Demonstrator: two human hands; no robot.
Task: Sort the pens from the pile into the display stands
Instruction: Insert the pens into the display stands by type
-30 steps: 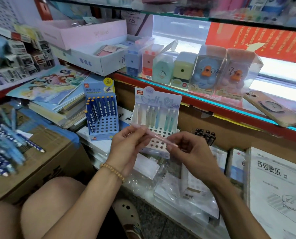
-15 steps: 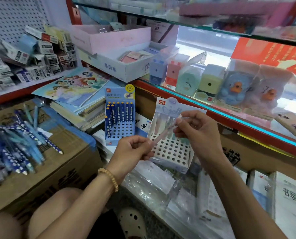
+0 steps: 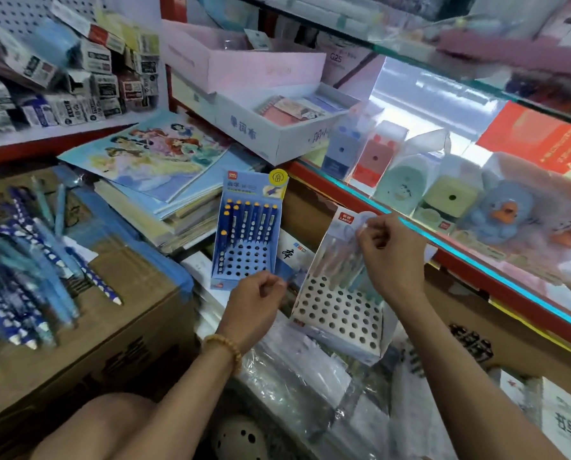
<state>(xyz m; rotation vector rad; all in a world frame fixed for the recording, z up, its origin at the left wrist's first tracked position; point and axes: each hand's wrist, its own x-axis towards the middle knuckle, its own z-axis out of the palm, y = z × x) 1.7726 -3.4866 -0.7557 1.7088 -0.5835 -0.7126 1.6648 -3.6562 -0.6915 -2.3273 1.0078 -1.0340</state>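
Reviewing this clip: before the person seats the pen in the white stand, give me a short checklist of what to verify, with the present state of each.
1. Right hand grips the pale translucent pen by its top end: ok.
2. Pen tip lined up with a free hole: cannot tell, the hand hides the lower barrel.
3. White perforated cardboard display stand has free holes: ok, the front rows are open.
4. Stand upright and steady: cannot tell; it leans back and nothing holds it.
5. Left hand out of the pen's way: ok, it is beside the stand, fingers curled; whether it holds anything, cannot tell.
6. Blue perforated display stand apart from the white one: ok.
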